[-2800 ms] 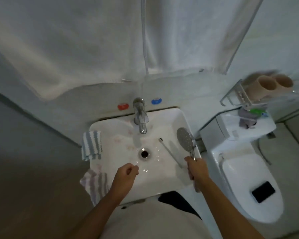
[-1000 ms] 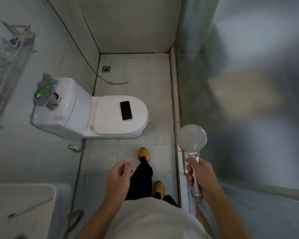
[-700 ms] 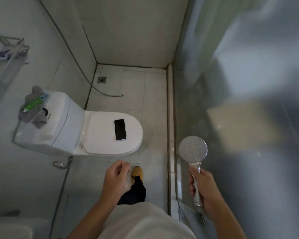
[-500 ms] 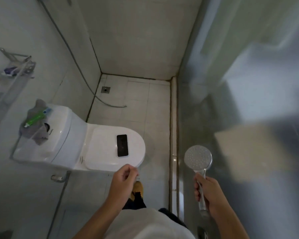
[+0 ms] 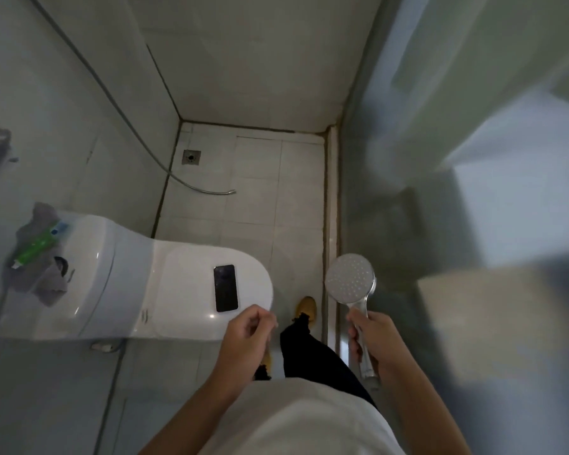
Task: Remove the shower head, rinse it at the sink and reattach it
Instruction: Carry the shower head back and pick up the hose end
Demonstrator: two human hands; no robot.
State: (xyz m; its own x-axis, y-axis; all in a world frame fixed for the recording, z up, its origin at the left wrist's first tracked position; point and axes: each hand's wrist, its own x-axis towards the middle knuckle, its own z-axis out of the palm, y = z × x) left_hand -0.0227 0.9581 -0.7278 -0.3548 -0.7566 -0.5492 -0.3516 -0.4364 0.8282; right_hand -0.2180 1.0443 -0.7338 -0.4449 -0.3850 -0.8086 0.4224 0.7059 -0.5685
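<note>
head view, the only one: the right hand [image 5: 380, 339] is wrapped around the handle of the shower head [image 5: 350, 278], disc up and nozzle face toward the camera, out at about 4 o'clock from frame centre. so the head is off its hose and in hand, and no sink is in sight. whether it is rinsed i cannot tell; no drips show. the left hand [image 5: 245, 338] hangs at 6 o'clock, fingers loosely curled, carrying nothing. up at 11 o'clock the bare hose end [image 5: 231, 192] lies on the floor tiles near the drain [image 5: 191, 156], well apart from the head. at 9 o'clock, a phone [image 5: 225, 288] on the toilet lid [image 5: 188, 284]. what's left, by my read: reach that hose and screw the head back on.
</note>
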